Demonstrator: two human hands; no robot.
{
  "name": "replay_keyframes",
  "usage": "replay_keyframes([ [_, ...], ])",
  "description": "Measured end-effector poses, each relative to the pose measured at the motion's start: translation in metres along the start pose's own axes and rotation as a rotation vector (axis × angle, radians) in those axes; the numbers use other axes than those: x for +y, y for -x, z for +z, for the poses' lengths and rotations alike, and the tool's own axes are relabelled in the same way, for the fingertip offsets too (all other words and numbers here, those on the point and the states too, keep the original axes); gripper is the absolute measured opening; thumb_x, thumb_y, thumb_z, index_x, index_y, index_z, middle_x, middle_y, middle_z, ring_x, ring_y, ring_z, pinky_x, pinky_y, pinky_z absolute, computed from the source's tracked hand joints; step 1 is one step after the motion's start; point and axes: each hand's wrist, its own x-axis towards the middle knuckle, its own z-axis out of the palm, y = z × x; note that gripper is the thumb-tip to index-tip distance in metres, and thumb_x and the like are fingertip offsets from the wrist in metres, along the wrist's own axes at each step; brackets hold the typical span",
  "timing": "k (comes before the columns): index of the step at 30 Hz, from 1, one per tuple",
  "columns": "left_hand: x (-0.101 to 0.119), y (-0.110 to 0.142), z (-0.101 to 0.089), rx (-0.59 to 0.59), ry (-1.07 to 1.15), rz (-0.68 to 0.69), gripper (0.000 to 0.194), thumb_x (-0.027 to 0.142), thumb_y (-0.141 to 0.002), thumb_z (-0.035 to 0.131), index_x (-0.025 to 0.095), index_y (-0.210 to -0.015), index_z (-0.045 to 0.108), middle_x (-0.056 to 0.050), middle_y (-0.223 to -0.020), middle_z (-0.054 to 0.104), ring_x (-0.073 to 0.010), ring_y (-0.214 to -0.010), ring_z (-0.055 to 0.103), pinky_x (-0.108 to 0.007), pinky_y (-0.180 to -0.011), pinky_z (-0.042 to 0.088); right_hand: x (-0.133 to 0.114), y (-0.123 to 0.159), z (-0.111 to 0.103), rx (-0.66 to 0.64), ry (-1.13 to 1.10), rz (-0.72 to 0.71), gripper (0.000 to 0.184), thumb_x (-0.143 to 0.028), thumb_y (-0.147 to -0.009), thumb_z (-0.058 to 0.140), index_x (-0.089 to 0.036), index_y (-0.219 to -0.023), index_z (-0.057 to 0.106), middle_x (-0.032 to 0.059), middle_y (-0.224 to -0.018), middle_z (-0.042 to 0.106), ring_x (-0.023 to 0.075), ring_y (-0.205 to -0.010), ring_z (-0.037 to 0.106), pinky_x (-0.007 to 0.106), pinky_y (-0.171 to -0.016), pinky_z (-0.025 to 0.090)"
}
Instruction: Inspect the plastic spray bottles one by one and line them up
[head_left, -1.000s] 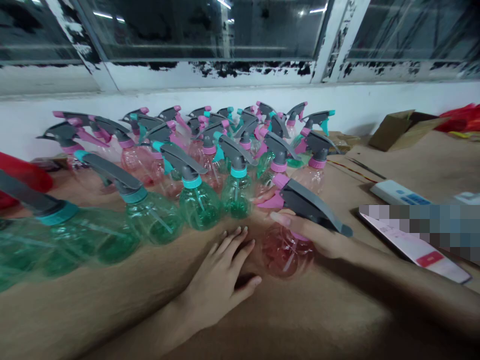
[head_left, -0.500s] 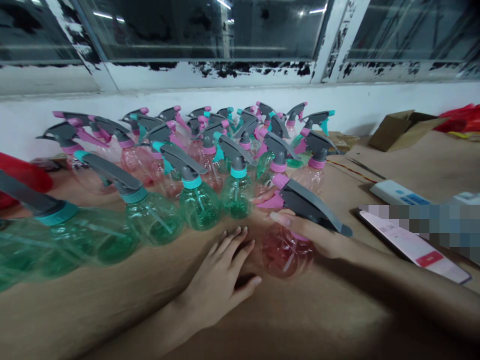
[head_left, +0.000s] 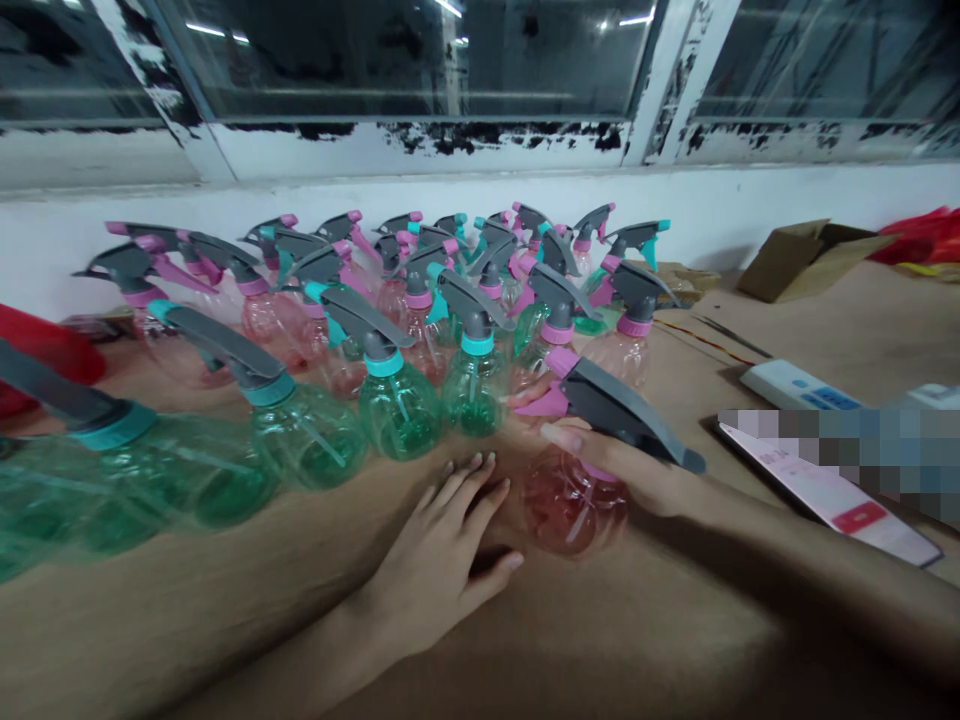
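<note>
My right hand is wrapped round the neck of a pink spray bottle with a grey and pink trigger head; the bottle stands on the brown table. My left hand lies flat on the table just left of that bottle, fingers stretched out and holding nothing. Directly behind both hands stand green spray bottles with teal collars, in a crowd of several pink and green spray bottles.
Large green bottles fill the left edge, with a red object behind them. At right lie a white remote-like device, a white card and an open cardboard box. A white wall and windows stand behind.
</note>
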Motion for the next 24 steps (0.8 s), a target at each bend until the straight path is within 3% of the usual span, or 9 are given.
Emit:
replay_keyframes([
  [3,0.000,-0.001,-0.001,-0.007,-0.002,-0.005,0.055,0.048,-0.091,0.052,0.013,-0.134,0.045,-0.015,-0.146,0.038,-0.0298,-0.133,0.035,-0.048,-0.104,0.035,-0.004,0.000,-0.001,0.013,0.043,-0.029,0.024,-0.036,-0.087,0.057,-0.027,-0.109,0.064,0.0024,-0.099,0.068,0.0201,-0.094,0.063,0.036,-0.087,0.049],
  [6,0.000,-0.001,-0.002,-0.005,-0.001,0.001,0.055,0.049,-0.092,0.051,0.013,-0.133,0.046,-0.015,-0.145,0.038,-0.0298,-0.133,0.035,-0.048,-0.104,0.035,-0.008,0.001,-0.003,0.099,0.149,-0.050,0.014,-0.034,-0.087,0.057,-0.026,-0.093,0.066,0.0007,-0.084,0.066,0.0184,-0.082,0.062,0.035,-0.083,0.049],
  [9,0.000,-0.001,-0.001,0.010,0.004,0.003,0.054,0.049,-0.092,0.050,0.013,-0.133,0.046,-0.015,-0.145,0.039,-0.0294,-0.133,0.036,-0.048,-0.104,0.035,-0.015,0.001,-0.001,0.137,0.167,-0.043,0.015,-0.038,-0.086,0.058,-0.025,-0.082,0.065,-0.0003,-0.076,0.062,0.0173,-0.074,0.060,0.035,-0.080,0.048],
  [15,0.000,-0.001,0.000,0.011,0.007,-0.003,0.054,0.048,-0.091,0.051,0.014,-0.133,0.046,-0.014,-0.145,0.039,-0.0293,-0.132,0.036,-0.047,-0.104,0.035,-0.019,-0.003,0.009,0.065,-0.004,0.022,0.027,-0.048,-0.084,0.056,-0.025,-0.089,0.068,0.0024,-0.083,0.067,0.0202,-0.083,0.063,0.035,-0.075,0.050],
  [24,0.001,0.000,-0.001,0.006,0.028,-0.001,0.054,0.046,-0.091,0.053,0.013,-0.133,0.045,-0.015,-0.145,0.039,-0.0299,-0.133,0.035,-0.048,-0.105,0.034,-0.004,0.002,0.000,-0.002,-0.026,0.065,0.029,-0.044,-0.087,0.054,-0.026,-0.106,0.067,0.0026,-0.085,0.069,0.0203,-0.085,0.064,0.035,-0.079,0.052],
])
